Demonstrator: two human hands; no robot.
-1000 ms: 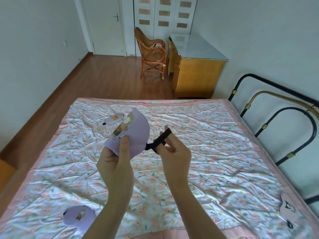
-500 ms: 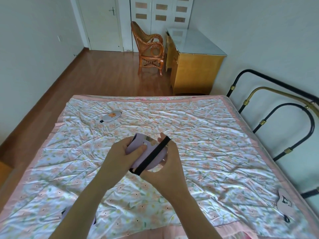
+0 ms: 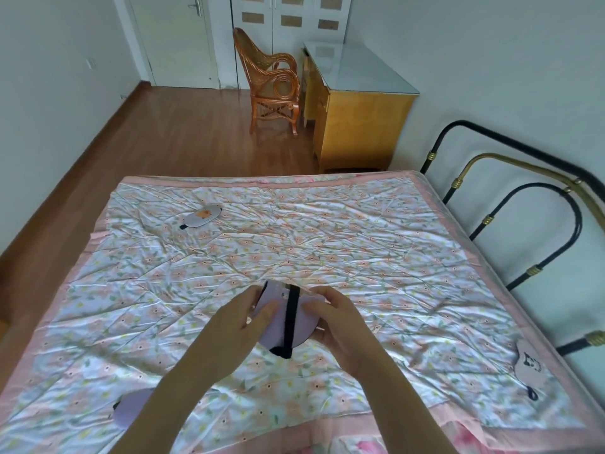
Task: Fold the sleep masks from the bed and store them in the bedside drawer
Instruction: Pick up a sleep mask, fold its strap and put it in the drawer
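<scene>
A folded lilac sleep mask (image 3: 302, 324) with a black strap wrapped across it sits between both hands, low over the flowered bedspread (image 3: 343, 244). My left hand (image 3: 234, 326) grips its left side and my right hand (image 3: 340, 322) grips its right side. Another lilac mask (image 3: 131, 409) lies at the near left, partly hidden by my left forearm. A grey mask with an orange print (image 3: 203, 216) rests at the far left. A pale pink mask with a cat face (image 3: 530, 368) lies near the right edge.
The black and brass metal bed frame (image 3: 510, 204) runs along the right side. Beyond the bed stand a wooden desk (image 3: 357, 116) and a wicker chair (image 3: 271, 83) on the wooden floor. No bedside drawer is in view.
The mask was open with the strap stretched out to the right. Both hands have since folded it, wrapped the strap around it and lowered it toward the bed.
</scene>
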